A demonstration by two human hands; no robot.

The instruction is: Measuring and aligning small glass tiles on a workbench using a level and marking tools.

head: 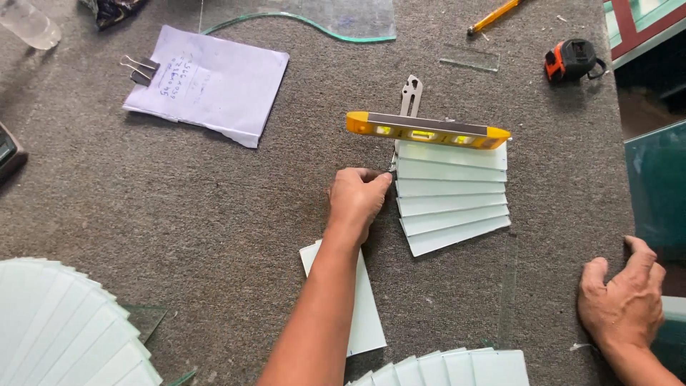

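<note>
Grey felt-covered worktable (pixel 214 207), strewn with a fanned row of pale glass strips (pixel 451 196) at centre, topped across its upper end by a yellow spirit level (pixel 427 130) and a metal square (pixel 410 94). Further fans of strips at lower left (pixel 57 329) and bottom edge (pixel 443 368), one single strip (pixel 364 307) between. Also laid on the felt: clipped paper sheets (pixel 211 82), curved clear glass offcut (pixel 321 21), yellow pencil (pixel 493 16), orange tape measure (pixel 572 59).

Six fanned glass strips (pixel 451 196) (one level (pixel 427 129))
</note>
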